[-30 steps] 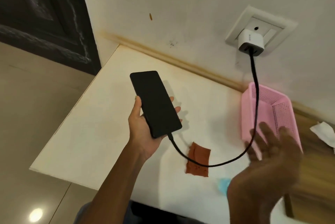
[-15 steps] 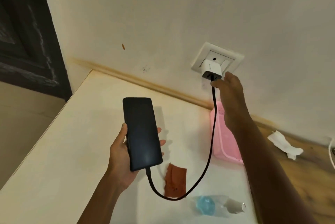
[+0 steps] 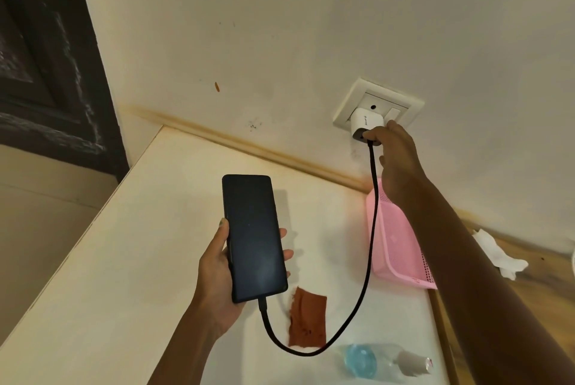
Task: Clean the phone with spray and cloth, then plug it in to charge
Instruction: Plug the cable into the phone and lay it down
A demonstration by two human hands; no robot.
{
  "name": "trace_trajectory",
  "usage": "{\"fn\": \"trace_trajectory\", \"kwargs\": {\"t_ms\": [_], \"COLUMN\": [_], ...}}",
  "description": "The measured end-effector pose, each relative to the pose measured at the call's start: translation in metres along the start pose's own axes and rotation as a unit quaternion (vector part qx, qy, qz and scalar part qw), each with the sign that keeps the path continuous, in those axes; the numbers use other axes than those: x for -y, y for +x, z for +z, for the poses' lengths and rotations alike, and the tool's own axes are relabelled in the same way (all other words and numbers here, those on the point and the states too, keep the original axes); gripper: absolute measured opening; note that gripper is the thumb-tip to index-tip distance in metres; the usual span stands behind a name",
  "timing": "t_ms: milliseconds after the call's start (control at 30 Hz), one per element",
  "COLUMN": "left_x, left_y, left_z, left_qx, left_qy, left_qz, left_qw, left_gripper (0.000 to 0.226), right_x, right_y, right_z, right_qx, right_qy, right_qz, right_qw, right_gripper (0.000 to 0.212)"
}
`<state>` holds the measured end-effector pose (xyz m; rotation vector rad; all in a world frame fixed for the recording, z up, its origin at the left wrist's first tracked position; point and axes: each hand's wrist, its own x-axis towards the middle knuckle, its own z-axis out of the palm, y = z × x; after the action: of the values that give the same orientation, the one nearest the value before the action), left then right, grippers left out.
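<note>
1. Phone (image 3: 253, 236), centre frame, is gripped in the left hand (image 3: 217, 275), cable (image 3: 367, 263) attached.
2. Adapter (image 3: 362, 123), right of centre, is touched by the right hand (image 3: 396, 163); its grasp cannot be told.
3. Adapter should be pressed squarely home.

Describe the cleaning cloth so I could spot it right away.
Start at the cream table against the wall, then look just right of the phone held in the left hand. Under the black cable's loop lies the cloth: a small flat rust-red rectangle, unlike the pink basket and clear spray bottle nearby.
</note>
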<state>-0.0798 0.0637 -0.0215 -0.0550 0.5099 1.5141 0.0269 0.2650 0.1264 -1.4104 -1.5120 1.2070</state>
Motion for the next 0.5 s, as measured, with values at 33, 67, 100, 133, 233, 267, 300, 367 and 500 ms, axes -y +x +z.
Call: {"fn": "trace_trajectory", "kwargs": {"t_ms": [33, 67, 100, 133, 233, 267, 300, 367, 500], "left_x": [0.000, 0.000, 0.000, 0.000, 0.001, 0.001, 0.001, 0.002, 0.002], "left_y": [0.000, 0.000, 0.000, 0.000, 0.000, 0.000, 0.001, 0.001, 0.001], "left_z": [0.000, 0.000, 0.000, 0.000, 0.000, 0.000, 0.000, 0.000, 0.001], "left_qx": [0.000, 0.000, -0.002, -0.003, -0.007, -0.009, -0.011, -0.012, -0.011], "left_qy": [0.002, 0.003, 0.004, 0.004, 0.006, 0.007, 0.007, 0.005, 0.004], "left_qz": [0.000, 0.000, 0.000, -0.001, 0.002, 0.003, 0.004, 0.003, 0.004], "left_qw": [1.000, 1.000, 1.000, 1.000, 1.000, 1.000, 1.000, 1.000, 1.000], "left_gripper": [0.063, 0.064, 0.064, 0.064, 0.063, 0.063, 0.063, 0.063, 0.064], "right_x": [-0.001, -0.002, -0.003, -0.005, -0.011, -0.014, -0.015, -0.017, -0.021], "right_y": [0.003, 0.004, 0.005, 0.006, 0.010, 0.011, 0.012, 0.014, 0.016], "right_z": [0.000, 0.000, 0.000, 0.000, 0.000, 0.000, 0.000, 0.000, 0.003], "right_qx": [0.000, -0.001, 0.001, 0.002, -0.013, -0.022, -0.032, -0.048, -0.069], "right_qy": [-0.008, -0.014, -0.021, -0.029, -0.090, -0.112, -0.130, -0.153, -0.169], "right_qz": [-0.002, -0.005, -0.009, -0.017, -0.066, -0.083, -0.097, -0.118, -0.141], "right_qw": [1.000, 1.000, 1.000, 0.999, 0.994, 0.990, 0.986, 0.980, 0.973], "right_gripper": [0.011, 0.010, 0.010, 0.012, 0.025, 0.027, 0.028, 0.027, 0.011]}}
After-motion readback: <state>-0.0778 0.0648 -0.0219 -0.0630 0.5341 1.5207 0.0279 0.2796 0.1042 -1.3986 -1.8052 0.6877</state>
